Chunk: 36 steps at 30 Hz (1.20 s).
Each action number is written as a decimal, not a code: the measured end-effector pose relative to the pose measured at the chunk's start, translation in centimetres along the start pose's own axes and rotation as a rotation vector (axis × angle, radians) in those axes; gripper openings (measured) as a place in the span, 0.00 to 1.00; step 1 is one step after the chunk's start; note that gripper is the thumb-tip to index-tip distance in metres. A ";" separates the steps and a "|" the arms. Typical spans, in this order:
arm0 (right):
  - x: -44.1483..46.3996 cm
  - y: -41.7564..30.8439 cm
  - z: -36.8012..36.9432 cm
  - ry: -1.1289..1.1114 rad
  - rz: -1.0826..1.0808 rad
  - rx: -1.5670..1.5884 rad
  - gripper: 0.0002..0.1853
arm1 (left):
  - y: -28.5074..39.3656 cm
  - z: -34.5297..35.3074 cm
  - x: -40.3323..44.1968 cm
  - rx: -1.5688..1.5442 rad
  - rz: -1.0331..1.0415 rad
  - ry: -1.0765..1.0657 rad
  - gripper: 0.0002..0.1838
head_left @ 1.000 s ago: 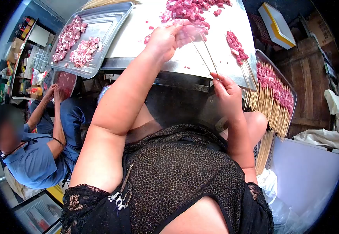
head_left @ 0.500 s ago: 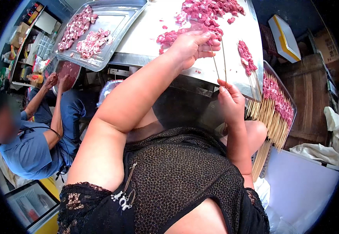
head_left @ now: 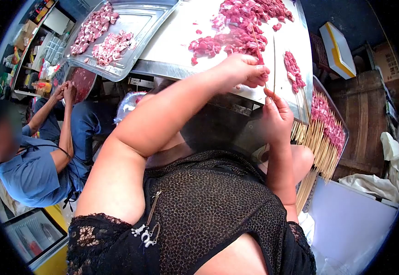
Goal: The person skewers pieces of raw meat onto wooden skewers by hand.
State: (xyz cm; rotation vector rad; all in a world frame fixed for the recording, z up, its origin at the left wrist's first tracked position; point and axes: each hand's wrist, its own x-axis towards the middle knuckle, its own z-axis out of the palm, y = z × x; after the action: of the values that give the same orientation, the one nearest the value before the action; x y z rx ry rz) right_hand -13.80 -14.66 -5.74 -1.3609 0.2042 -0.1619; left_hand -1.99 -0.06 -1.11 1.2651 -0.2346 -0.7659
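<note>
- Left hand: over the near edge of the table; fingers closed, thumb against them, around one skewer near a bit of meat. Whether they pinch the meat too, I cannot tell.
- Right hand: just nearer and to the right; thumb and fingertips grip the low ends of that skewer and of a second skewer. The two spread apart toward the far side.
- Second skewer: bare along the part that shows.
- Meat pile: on the table, beyond the left hand, with a few loose bits around it.
- Filled skewers: on the table's right side, meat at the far end, sticks toward the near edge.
- Right tray: right of the table, packed with more skewers of meat, sticks pointing near.
- Left tray: at the table's left, holding two heaps of cut meat.
- Co-worker: at the far left, hands together beside a container of red meat.
- White box: far right, yellow band.
</note>
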 end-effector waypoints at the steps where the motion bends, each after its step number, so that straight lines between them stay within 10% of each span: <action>1: 0.1 0.0 -0.2 0.007 -0.008 -0.023 0.13 | 0.9 -0.7 0.1 0.222 0.004 -0.036 0.12; 5: 0.4 -0.3 -0.9 -0.004 -0.026 -0.038 0.13 | 3.6 -6.2 2.4 0.961 0.382 0.471 0.13; 13: -0.5 -0.2 -1.1 -0.014 -0.003 -0.015 0.13 | 2.9 -8.5 3.2 1.521 0.101 0.504 0.12; 26: -0.5 -0.4 0.0 -0.097 0.039 -0.076 0.14 | 4.1 -9.2 -0.1 0.040 0.260 0.439 0.10; 33: -0.6 -0.2 -0.2 -0.064 0.062 -0.064 0.13 | 4.6 -8.1 -0.2 0.037 0.351 0.373 0.12; 36: -0.6 -0.5 -0.5 -0.051 0.064 -0.042 0.13 | 5.3 -7.6 -1.1 0.677 0.533 0.550 0.12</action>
State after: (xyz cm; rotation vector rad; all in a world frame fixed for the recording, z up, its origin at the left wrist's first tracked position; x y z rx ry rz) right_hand -14.55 -15.11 -5.34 -1.3966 0.2087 -0.0700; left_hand 3.48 6.93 1.58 1.8863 -0.3753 0.1622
